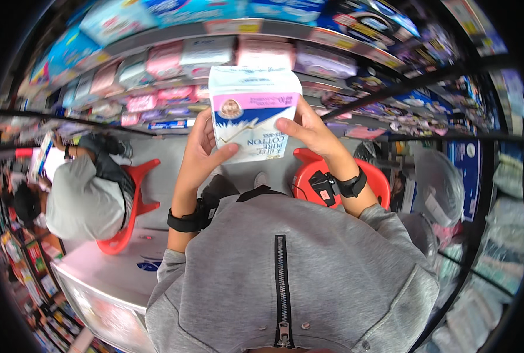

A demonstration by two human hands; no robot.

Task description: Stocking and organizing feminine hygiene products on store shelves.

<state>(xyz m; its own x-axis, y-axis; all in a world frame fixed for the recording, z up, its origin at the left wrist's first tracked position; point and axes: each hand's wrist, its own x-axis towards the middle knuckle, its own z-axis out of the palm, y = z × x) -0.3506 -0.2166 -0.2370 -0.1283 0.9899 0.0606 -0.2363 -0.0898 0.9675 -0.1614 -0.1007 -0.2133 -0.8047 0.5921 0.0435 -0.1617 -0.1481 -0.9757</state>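
Note:
A white cotton-goods pack [255, 114] with a pink band and a blue printed area is held up in front of me. Its printed front faces me, with the lettering upside down. My left hand [204, 148] grips the left side, thumb across the lower front. On the opposite side, my right hand [308, 128] presses its thumb on the front while its fingers go behind the pack. The fingers behind are partly hidden. Beyond the pack stands a store shelf [284, 28] with rows of packaged goods, among them pink packs [266, 52] and a lilac pack [326, 59].
A red plastic stool [379, 178] stands before me at right. To the left, another person [83, 194] sits on a red chair [131, 220], holding a pack. A white chest-type cabinet [107, 269] is at lower left. Plastic-wrapped goods [438, 187] hang at right; dark shelf bars [390, 86] cross the view.

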